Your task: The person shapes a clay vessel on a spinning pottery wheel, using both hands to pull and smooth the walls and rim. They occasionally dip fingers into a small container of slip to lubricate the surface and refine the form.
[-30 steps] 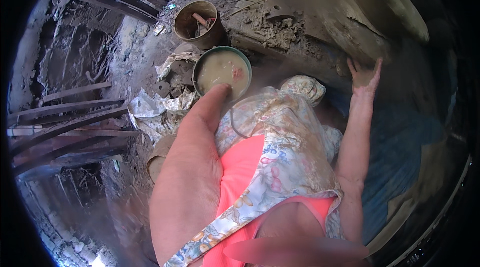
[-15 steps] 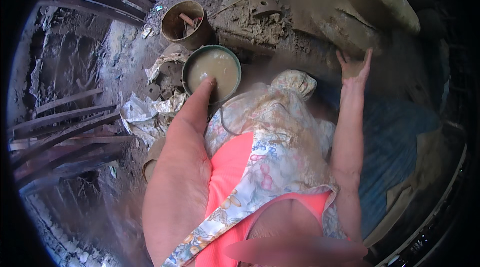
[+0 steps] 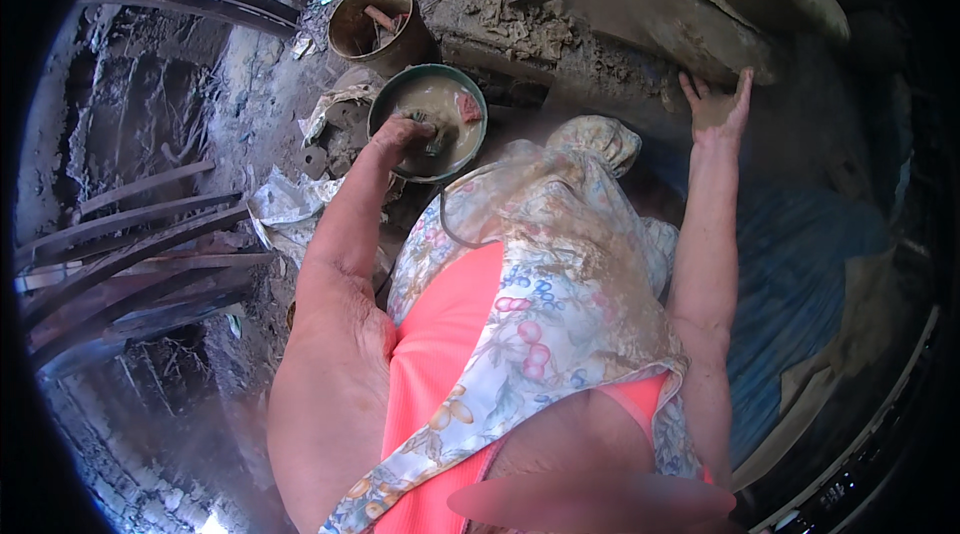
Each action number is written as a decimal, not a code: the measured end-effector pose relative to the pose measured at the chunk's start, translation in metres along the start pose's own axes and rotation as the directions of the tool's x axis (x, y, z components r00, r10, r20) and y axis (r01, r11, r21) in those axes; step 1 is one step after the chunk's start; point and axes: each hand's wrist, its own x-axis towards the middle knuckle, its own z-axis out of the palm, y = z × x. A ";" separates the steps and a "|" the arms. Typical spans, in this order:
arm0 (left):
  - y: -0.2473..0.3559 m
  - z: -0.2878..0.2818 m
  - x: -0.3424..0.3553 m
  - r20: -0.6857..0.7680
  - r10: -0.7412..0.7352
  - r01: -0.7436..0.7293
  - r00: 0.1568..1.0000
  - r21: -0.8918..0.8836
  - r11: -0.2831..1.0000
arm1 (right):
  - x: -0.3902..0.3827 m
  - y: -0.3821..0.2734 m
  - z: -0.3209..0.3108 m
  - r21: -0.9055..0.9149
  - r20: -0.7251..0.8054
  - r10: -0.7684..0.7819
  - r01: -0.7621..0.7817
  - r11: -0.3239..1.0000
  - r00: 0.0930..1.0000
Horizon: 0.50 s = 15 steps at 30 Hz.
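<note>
At the rim of a green bucket [image 3: 478,139] of murky brown water is my left hand [image 3: 402,134], its fingers closed on a small dark, ribbed object [image 3: 433,137] that I cannot identify. A reddish piece [image 3: 468,109] lies in the same water. At the right, my right hand [image 3: 718,106] is raised, fingers spread, with its fingertips against the lower edge of a large, rounded, clay-coloured form [image 3: 715,34]. The form is partly blurred.
Behind the green bucket stands a brown bucket [image 3: 405,49] with a reddish stick [image 3: 380,19] inside. Muddy ground surrounds both. Curved dark slats [image 3: 140,234] are at the left, a crumpled white plastic sheet [image 3: 285,204] beside my left arm. A floral apron [image 3: 570,264] covers my lap.
My left hand has come up out of the murky water with a dark object in it. A reddish piece now shows in the bucket. My right hand stays against the clay-coloured form.
</note>
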 end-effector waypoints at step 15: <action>-0.006 -0.015 0.019 -0.208 0.223 -0.061 0.952 0.587 0.807 | 0.002 0.002 -0.001 -0.018 0.005 -0.008 0.008 1.000 1.000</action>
